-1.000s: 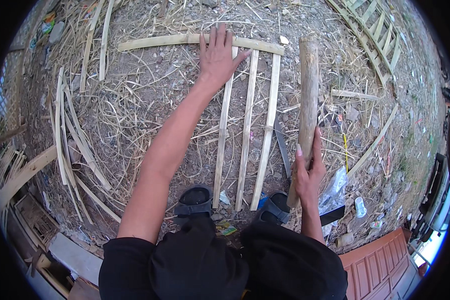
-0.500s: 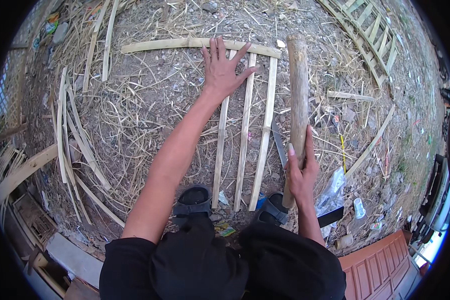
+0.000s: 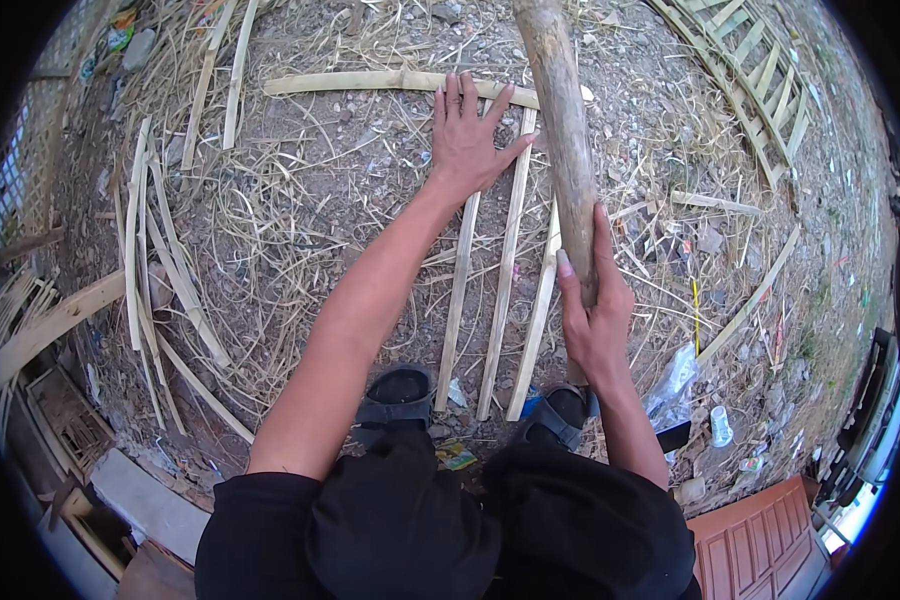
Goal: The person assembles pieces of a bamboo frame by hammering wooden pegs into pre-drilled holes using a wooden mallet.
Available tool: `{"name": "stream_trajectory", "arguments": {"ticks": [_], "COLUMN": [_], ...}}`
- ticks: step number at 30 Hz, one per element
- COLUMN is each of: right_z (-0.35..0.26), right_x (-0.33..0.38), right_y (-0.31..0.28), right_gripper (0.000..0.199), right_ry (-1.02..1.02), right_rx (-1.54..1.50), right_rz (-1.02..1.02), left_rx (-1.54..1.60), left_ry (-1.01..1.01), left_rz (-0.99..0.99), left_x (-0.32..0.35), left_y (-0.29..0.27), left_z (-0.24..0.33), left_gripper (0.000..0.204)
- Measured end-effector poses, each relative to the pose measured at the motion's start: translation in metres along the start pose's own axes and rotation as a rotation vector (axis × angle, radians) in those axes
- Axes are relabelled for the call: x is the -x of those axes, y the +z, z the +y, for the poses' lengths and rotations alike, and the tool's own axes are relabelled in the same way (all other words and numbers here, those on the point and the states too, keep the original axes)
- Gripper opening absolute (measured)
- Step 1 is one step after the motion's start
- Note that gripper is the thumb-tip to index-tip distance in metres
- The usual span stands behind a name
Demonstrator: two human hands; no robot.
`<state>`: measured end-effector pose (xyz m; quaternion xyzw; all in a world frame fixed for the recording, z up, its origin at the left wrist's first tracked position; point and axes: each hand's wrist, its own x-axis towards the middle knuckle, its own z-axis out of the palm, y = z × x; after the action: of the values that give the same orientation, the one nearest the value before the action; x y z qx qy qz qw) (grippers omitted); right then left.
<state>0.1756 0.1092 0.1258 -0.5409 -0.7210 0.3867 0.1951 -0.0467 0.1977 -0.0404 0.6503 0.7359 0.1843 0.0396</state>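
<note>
My left hand (image 3: 473, 148) lies with fingers spread, the fingertips on a flat bamboo crosspiece (image 3: 345, 84) on the ground. Three narrow bamboo strips run from that crosspiece toward my feet: a left strip (image 3: 458, 290), a middle strip (image 3: 505, 270) and a right strip (image 3: 536, 335). My right hand (image 3: 600, 320) is closed round the lower part of a thick round wooden pole (image 3: 562, 110). The pole slants up and to the left, hiding part of the crosspiece's right end and the upper part of the right strip.
My sandalled feet (image 3: 400, 385) are at the near ends of the strips. A slatted bamboo panel (image 3: 745, 75) lies at the far right. Loose strips (image 3: 135, 250) lie at left. Near the right foot are a clear plastic bag (image 3: 673, 385) and a plastic cup (image 3: 720, 426). Dry shavings cover the ground.
The pole in my right hand has risen and tilted, its far end swinging left over the crosspiece. My left hand stays spread on the crosspiece. The whole view has shifted slightly.
</note>
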Motion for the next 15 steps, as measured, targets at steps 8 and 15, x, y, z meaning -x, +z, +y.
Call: {"name": "stream_trajectory", "arguments": {"ticks": [8,15], "right_z": [0.038,0.020], "right_x": [-0.001,-0.006], "right_y": [0.027,0.022], "right_gripper": [0.070,0.071], "right_ry": [0.017,-0.272], "right_rx": [0.185,0.105], "right_rz": [-0.095,0.144], "left_rx": [-0.346,-0.023], "left_ry": [-0.020,0.019], "left_rz": [-0.303,-0.009], "left_x": [-0.012,-0.003], "left_y": [-0.020,-0.003], "left_z": [0.018,0.002], "left_gripper": [0.086,0.085]}}
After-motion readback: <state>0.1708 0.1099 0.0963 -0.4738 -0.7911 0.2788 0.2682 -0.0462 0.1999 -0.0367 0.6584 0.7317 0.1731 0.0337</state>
